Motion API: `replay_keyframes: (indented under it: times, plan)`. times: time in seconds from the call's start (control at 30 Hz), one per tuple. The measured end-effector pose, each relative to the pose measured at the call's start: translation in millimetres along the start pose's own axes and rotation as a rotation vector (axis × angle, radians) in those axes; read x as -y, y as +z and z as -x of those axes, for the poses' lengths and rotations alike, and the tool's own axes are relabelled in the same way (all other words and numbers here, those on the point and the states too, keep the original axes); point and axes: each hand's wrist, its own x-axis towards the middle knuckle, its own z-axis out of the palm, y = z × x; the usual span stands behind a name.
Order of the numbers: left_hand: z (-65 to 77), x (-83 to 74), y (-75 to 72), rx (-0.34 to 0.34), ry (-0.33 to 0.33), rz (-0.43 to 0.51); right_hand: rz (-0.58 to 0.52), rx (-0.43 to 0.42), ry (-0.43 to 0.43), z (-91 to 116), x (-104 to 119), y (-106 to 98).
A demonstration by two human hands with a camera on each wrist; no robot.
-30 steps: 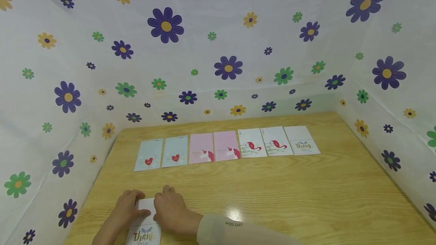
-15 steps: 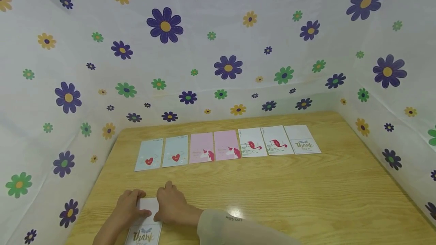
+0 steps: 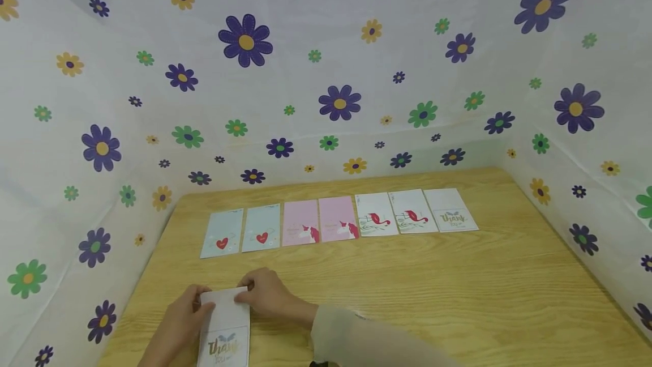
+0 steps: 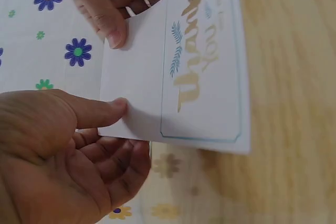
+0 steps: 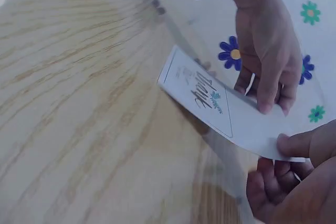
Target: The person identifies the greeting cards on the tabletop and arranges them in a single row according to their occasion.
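Note:
A white "Thank You" card [image 3: 224, 313] with gold lettering and a thin blue frame is held at its far end by both hands, near the front left of the table. My left hand [image 3: 183, 319] pinches one corner, thumb on top and fingers curled beneath. At the opposite corner, my right hand [image 3: 270, 294] pinches with its thumb on the card's face. Both wrist views show the card [image 5: 210, 98] bowed slightly and tilted, its shadow falling on the wood below. The fingertips under the card are partly hidden.
Along the table's [image 3: 382, 287] back lies a row of cards: two light blue heart cards [image 3: 261, 225], two pink unicorn cards [image 3: 337, 214], two white flamingo cards [image 3: 411, 208] and another "Thank You" card [image 3: 450, 208]. A flower-print cloth [image 3: 305, 84] surrounds the table.
Both hands have raised the far end of the "Thank You" card and brought it slightly right. My right hand has moved from beside the card's edge to its corner. The back row stays put.

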Motion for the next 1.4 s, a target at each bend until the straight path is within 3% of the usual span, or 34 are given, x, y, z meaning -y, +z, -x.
replay_keyframes:
  times: [0.13,0.3,0.57,0.8,1.13,1.4]
  plan:
    - [1.8,-13.2,-6.5,-0.025,-0.036,0.126,-0.133,-0.010,0.065,1.1,-0.7,-13.6]
    - [3.4,-27.1,-8.4,-0.027,-0.080,0.302,-0.272,-0.023,0.080,6.1,-0.4,-28.0]
    - [2.5,-40.9,2.5,0.019,-0.088,0.403,-0.387,-0.061,0.112,11.2,-1.3,-44.9]
    - [-4.3,-53.5,15.5,-0.014,-0.055,0.458,-0.377,-0.106,0.138,18.2,-5.2,-59.2]
    - [-14.4,-79.7,27.3,-0.085,-0.013,0.525,-0.239,-0.019,0.125,36.9,-12.7,-91.1]
    - [-21.8,-92.8,37.4,-0.080,0.016,0.567,-0.264,-0.022,0.133,46.8,-20.8,-106.4]
